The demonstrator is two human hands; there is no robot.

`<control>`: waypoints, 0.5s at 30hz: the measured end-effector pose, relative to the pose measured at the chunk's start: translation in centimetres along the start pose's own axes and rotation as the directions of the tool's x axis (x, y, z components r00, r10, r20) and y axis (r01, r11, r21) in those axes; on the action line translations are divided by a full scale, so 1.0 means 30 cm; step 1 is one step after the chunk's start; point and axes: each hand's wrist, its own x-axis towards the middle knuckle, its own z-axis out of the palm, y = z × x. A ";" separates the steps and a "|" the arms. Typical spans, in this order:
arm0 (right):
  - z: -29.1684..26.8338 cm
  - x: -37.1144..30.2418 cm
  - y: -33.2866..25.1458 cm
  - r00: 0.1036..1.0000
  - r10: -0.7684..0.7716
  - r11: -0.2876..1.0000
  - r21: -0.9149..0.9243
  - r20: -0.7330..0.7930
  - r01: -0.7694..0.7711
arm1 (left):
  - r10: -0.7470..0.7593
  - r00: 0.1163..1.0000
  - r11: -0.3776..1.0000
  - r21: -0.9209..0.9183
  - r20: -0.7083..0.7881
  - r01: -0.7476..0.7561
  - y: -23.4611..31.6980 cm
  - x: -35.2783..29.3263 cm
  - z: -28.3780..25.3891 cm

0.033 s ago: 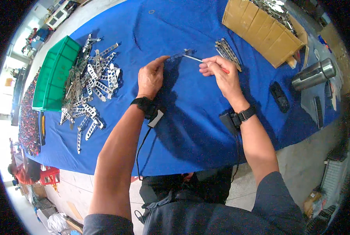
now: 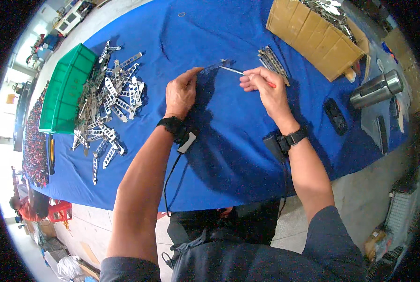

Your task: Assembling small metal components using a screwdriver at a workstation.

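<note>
My right hand (image 2: 268,89) is closed round a slim screwdriver (image 2: 233,70) with a red handle end and a pale shaft. Its tip points left and meets a thin metal strip (image 2: 224,62) above the blue cloth; whether the tip presses on it, I cannot tell. At the strip's left end, the fingers of my left hand (image 2: 180,94) are closed on it, index finger stretched along. The strip mirrors the cloth, so its outline is hard to make out. Several perforated metal bars (image 2: 273,63) lie just beyond my right hand.
A loose heap of perforated metal pieces (image 2: 120,94) spreads beside a green plastic bin (image 2: 64,91) on the left. At the back right stands a cardboard box (image 2: 313,35) of metal parts. A steel flask (image 2: 376,89) and a dark oblong object (image 2: 335,116) lie to the right.
</note>
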 end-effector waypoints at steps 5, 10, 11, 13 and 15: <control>0.013 0.001 0.002 0.999 -0.025 1.000 0.000 -0.039 0.025 | 0.028 1.000 0.999 -0.036 -0.009 -0.028 -0.011 -0.006 -0.002; -0.002 0.001 -0.001 1.000 -0.022 0.998 -0.061 0.011 0.023 | -0.007 1.000 1.000 0.000 0.020 0.007 -0.004 -0.002 -0.002; 0.000 0.003 -0.001 1.000 -0.023 0.998 -0.062 0.009 0.024 | -0.005 1.000 1.000 -0.001 0.021 0.005 -0.001 0.002 -0.002; 0.012 0.003 0.001 0.998 -0.053 0.998 -0.024 -0.024 0.052 | 0.025 1.000 1.000 -0.002 0.013 -0.025 -0.009 -0.003 -0.005; 0.013 0.000 0.006 0.999 -0.049 0.998 -0.028 0.006 0.049 | 0.020 1.000 1.000 0.004 0.011 -0.020 -0.012 -0.001 -0.002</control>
